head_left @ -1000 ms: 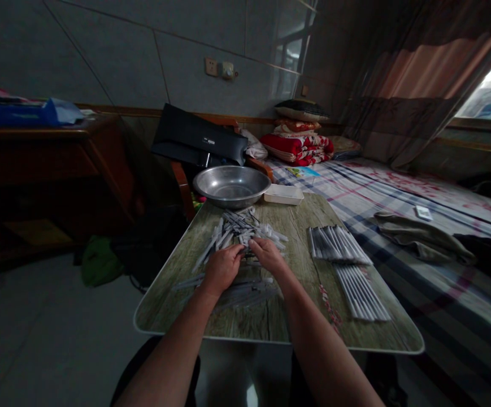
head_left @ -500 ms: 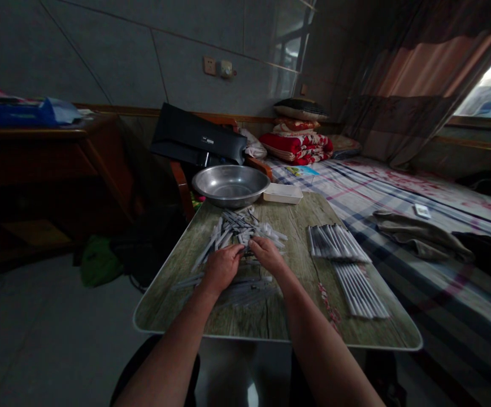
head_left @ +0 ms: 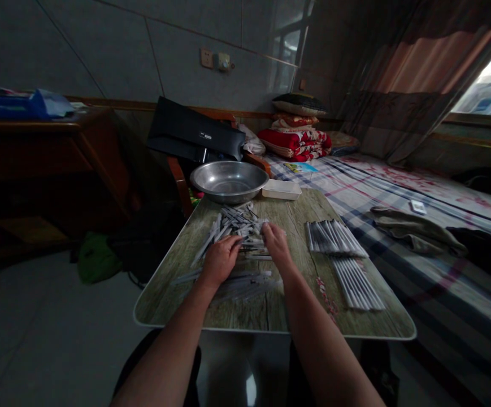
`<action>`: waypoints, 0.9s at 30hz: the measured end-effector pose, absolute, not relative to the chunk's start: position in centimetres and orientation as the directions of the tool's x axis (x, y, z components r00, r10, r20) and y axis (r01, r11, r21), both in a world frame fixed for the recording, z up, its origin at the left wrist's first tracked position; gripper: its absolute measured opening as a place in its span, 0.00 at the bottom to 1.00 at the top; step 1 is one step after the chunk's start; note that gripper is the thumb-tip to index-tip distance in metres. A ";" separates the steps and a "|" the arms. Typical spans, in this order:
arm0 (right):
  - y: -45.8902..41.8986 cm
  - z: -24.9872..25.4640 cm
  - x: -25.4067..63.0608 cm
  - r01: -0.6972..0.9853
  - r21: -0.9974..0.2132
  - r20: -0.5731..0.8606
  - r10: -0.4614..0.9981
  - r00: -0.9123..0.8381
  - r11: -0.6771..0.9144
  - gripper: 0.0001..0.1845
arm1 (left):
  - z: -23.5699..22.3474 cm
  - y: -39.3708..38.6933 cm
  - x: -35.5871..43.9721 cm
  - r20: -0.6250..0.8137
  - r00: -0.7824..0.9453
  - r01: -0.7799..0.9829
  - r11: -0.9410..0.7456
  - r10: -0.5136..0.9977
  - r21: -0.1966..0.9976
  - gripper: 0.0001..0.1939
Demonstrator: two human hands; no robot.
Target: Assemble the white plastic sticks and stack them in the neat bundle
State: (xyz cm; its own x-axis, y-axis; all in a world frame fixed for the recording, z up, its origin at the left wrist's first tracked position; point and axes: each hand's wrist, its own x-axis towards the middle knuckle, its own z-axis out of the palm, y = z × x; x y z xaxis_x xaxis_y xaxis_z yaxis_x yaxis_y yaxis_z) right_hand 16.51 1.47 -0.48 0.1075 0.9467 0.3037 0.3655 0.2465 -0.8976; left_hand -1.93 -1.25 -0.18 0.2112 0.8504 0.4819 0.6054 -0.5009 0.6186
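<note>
A loose pile of thin pale pen-like sticks (head_left: pixel 228 226), some with dark parts, lies on the wood-patterned table (head_left: pixel 173 305) in front of me. My left hand (head_left: pixel 221 259) is at the near left side of the pile, its thumb and fingers pinched together; what they hold is too small to name. On the right side of the pile, my right hand (head_left: pixel 276 244) has its fingers curled closed near pale sticks, and their contents are blurred. Nearer to me, clear sleeve-like strips (head_left: pixel 245 285) lie flat between my forearms.
At the table's right are a dark-tipped bundle of sticks (head_left: pixel 334 237) and a row of white sticks (head_left: pixel 359 284). A steel basin (head_left: pixel 230 195) and a white tray (head_left: pixel 282 190) stand at the far edge. A bed (head_left: pixel 398 226) adjoins the right side.
My hands, close together before, are now apart. The right hand has moved right and slightly forward; the left has shifted slightly. The whole view has tilted a little.
</note>
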 end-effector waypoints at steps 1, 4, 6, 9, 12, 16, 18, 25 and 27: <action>1.6 -0.3 17.2 0.362 -0.906 0.318 0.917 0.240 0.219 0.21 | 0.0 -1.2 -2.1 0.498 0.162 0.565 -0.494 0.852 0.661 0.10; 2.1 0.0 19.4 0.412 -0.901 0.327 0.833 0.447 0.132 0.17 | 0.6 -1.0 -2.6 0.512 -0.072 0.406 -0.444 0.856 0.799 0.10; 2.2 0.0 20.6 0.516 -0.854 0.307 0.863 0.401 0.064 0.16 | 0.9 -0.7 -3.0 0.449 -0.247 0.225 -0.400 0.859 0.888 0.10; 2.2 -0.1 21.6 0.709 -0.705 0.211 0.959 0.188 0.017 0.13 | 1.1 -0.4 -3.6 0.216 -0.391 -0.157 -0.296 0.895 0.942 0.12; 2.0 -0.5 21.7 0.825 -0.561 0.074 0.997 -0.032 0.068 0.10 | 1.3 -0.1 -4.1 0.011 -0.411 -0.415 -0.198 0.911 0.888 0.16; 1.8 -1.0 21.3 0.890 -0.437 0.030 0.991 -0.127 0.127 0.12 | 1.2 0.3 -4.4 -0.151 -0.418 -0.540 -0.111 0.896 0.835 0.15; 1.8 -1.2 21.0 0.910 -0.397 0.028 0.993 -0.117 0.118 0.12 | 1.0 0.4 -4.4 -0.197 -0.422 -0.570 -0.090 0.885 0.816 0.13; 1.4 -0.9 19.9 0.932 -0.324 0.069 0.987 -0.145 0.160 0.11 | 1.1 0.1 -3.5 -0.231 -0.266 -0.694 -0.020 0.936 0.720 0.04; 1.3 -0.4 19.6 0.890 -0.414 0.139 0.980 -0.145 0.191 0.08 | 1.0 0.0 -3.3 -0.223 -0.223 -0.711 -0.001 0.949 0.704 0.03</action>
State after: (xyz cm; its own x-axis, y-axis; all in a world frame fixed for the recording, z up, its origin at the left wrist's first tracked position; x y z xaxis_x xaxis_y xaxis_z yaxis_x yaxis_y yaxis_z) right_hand 19.59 1.29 -0.44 -0.1450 0.9796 0.1393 0.8901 0.1906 -0.4141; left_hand -3.35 0.03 1.03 -0.2230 0.9488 -0.2235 -0.7106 -0.0013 0.7036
